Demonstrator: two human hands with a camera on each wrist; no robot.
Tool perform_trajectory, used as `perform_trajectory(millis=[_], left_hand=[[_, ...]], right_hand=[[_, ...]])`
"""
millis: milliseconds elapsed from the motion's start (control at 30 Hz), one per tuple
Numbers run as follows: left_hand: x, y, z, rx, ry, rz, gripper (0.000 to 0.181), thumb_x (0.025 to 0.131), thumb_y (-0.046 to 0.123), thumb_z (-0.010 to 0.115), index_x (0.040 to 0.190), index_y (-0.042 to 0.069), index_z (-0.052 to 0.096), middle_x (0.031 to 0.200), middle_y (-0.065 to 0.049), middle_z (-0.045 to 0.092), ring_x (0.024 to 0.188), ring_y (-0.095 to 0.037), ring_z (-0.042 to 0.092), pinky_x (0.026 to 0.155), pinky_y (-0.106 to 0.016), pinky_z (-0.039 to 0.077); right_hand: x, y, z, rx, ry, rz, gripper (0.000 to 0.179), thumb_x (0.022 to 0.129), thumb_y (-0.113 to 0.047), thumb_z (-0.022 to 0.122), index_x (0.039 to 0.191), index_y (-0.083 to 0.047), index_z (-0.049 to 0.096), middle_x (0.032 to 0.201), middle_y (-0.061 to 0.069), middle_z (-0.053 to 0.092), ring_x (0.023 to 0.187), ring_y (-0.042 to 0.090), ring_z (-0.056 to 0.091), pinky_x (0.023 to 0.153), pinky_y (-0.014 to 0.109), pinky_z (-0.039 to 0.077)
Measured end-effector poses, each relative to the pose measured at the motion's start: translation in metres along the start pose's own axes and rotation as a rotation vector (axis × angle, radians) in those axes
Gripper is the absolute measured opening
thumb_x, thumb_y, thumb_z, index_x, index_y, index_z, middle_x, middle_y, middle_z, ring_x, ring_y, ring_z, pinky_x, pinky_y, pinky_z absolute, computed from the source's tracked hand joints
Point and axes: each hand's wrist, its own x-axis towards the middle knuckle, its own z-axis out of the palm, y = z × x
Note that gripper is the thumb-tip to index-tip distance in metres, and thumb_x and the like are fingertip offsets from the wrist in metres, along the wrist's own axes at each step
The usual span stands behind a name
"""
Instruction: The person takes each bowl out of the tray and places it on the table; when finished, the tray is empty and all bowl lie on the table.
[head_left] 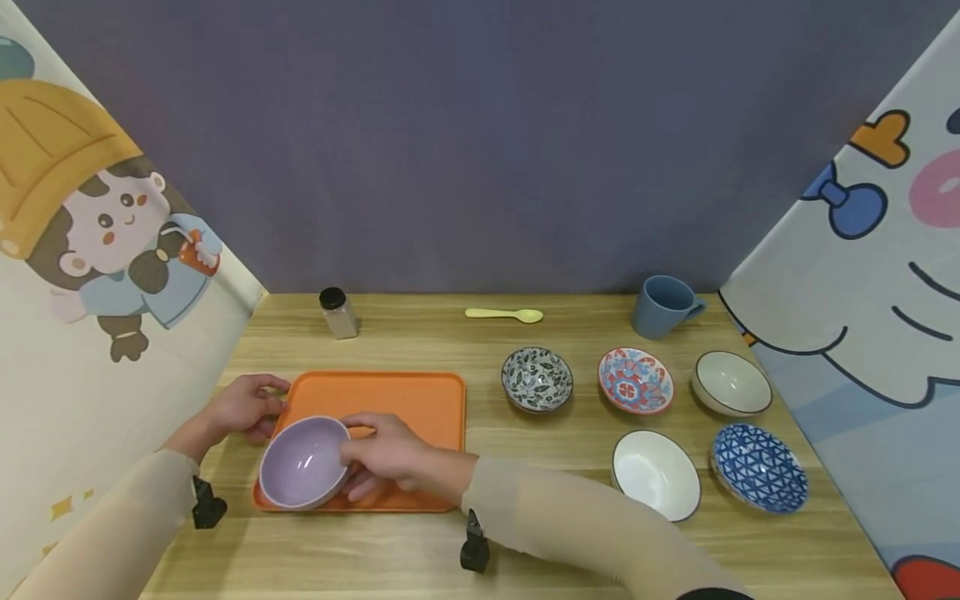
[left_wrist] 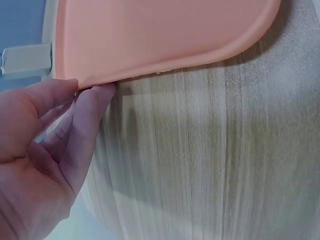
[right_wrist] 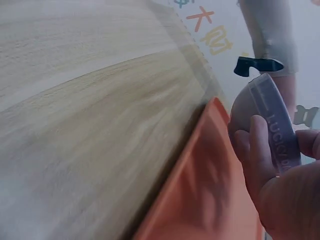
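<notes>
A light purple bowl [head_left: 303, 462] is over the front left of an orange tray [head_left: 420, 396] in the head view. My right hand [head_left: 390, 450] grips the bowl by its right side, thumb at the rim and fingers beneath. Seen from the right wrist, the bowl [right_wrist: 274, 120] is tilted above the tray, with raised lettering on its outside. My left hand [head_left: 251, 408] is at the tray's left edge. In the left wrist view its thumb and fingers pinch the rim of the tray [left_wrist: 150, 35] near a corner.
Behind the tray stand a black-lidded jar [head_left: 339, 315] and, further right, a yellow spoon [head_left: 504, 314]. A blue mug [head_left: 662, 308] is at the back right. Several bowls stand on the right, including a floral one [head_left: 537, 380], a white one [head_left: 655, 475] and a blue-patterned one [head_left: 759, 468].
</notes>
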Motion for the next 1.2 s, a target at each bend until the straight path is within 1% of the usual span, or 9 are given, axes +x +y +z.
perform_trajectory(millis=[200,367,433,567,667,800,867,1000,1200], left_hand=[[0.001,0.000,0.003,0.018,-0.001,-0.018,0.046,0.099,0.004,0.060,0.139,-0.011,0.045,0.092,-0.009,0.072,0.064,-0.022,0.070,0.057,-0.041,0.060],[0.002,0.001,0.004,0.020,-0.003,-0.032,0.047,0.099,0.005,0.060,0.140,-0.011,0.045,0.095,-0.011,0.072,0.066,-0.023,0.072,0.058,-0.041,0.060],[0.001,0.001,0.004,0.019,-0.005,-0.035,0.046,0.100,0.005,0.060,0.140,-0.011,0.045,0.094,-0.011,0.072,0.066,-0.024,0.072,0.058,-0.041,0.060],[0.000,0.002,0.003,0.015,-0.013,-0.030,0.045,0.100,0.004,0.060,0.139,-0.011,0.045,0.092,-0.011,0.071,0.067,-0.024,0.071,0.058,-0.041,0.060],[-0.001,0.003,0.001,0.011,-0.019,-0.026,0.046,0.100,0.005,0.060,0.140,-0.012,0.045,0.093,-0.011,0.071,0.068,-0.025,0.072,0.058,-0.041,0.060],[-0.002,0.004,0.000,0.010,-0.025,-0.025,0.047,0.100,0.005,0.059,0.141,-0.012,0.043,0.097,-0.013,0.072,0.069,-0.026,0.073,0.059,-0.041,0.060],[-0.002,0.005,0.000,0.012,-0.024,-0.021,0.047,0.100,0.004,0.059,0.142,-0.012,0.043,0.097,-0.014,0.072,0.069,-0.026,0.073,0.059,-0.041,0.060],[-0.002,0.004,0.000,0.016,-0.020,-0.013,0.049,0.100,0.005,0.059,0.142,-0.013,0.042,0.099,-0.015,0.072,0.070,-0.026,0.073,0.060,-0.041,0.061],[-0.003,0.002,0.000,0.011,-0.009,-0.008,0.051,0.100,0.008,0.062,0.142,-0.013,0.042,0.101,-0.014,0.074,0.071,-0.026,0.073,0.059,-0.041,0.061]], right_hand=[[-0.020,-0.016,-0.028,0.006,-0.012,-0.033,0.061,0.078,-0.001,0.065,0.135,-0.023,0.064,0.087,0.018,0.074,0.081,0.047,0.074,0.056,0.045,0.061],[-0.040,-0.025,-0.056,0.008,0.004,-0.044,0.065,0.079,-0.002,0.065,0.142,-0.018,0.059,0.098,0.016,0.074,0.083,0.045,0.075,0.060,0.043,0.062],[-0.048,-0.026,-0.066,0.008,0.015,-0.050,0.066,0.080,-0.002,0.066,0.144,-0.017,0.057,0.101,0.017,0.074,0.084,0.046,0.074,0.061,0.044,0.062],[-0.063,-0.023,-0.087,0.020,0.036,-0.059,0.069,0.081,-0.002,0.066,0.148,-0.014,0.052,0.109,0.021,0.069,0.086,0.045,0.073,0.065,0.044,0.063],[-0.074,-0.018,-0.102,0.036,0.059,-0.063,0.072,0.082,-0.002,0.066,0.151,-0.013,0.049,0.113,0.023,0.066,0.084,0.041,0.073,0.067,0.044,0.063],[-0.089,-0.010,-0.121,0.066,0.098,-0.079,0.074,0.082,-0.002,0.066,0.153,-0.011,0.046,0.116,0.024,0.067,0.080,0.037,0.073,0.066,0.043,0.063],[-0.096,-0.006,-0.129,0.080,0.112,-0.094,0.075,0.083,-0.002,0.065,0.154,-0.011,0.045,0.116,0.025,0.069,0.080,0.039,0.074,0.066,0.043,0.063],[-0.109,0.003,-0.143,0.090,0.153,-0.118,0.075,0.084,-0.001,0.064,0.155,-0.012,0.044,0.112,0.025,0.071,0.078,0.038,0.074,0.066,0.045,0.063],[-0.125,0.014,-0.156,0.102,0.203,-0.123,0.075,0.086,0.000,0.062,0.156,-0.010,0.041,0.111,0.025,0.070,0.084,0.042,0.074,0.070,0.047,0.063]])
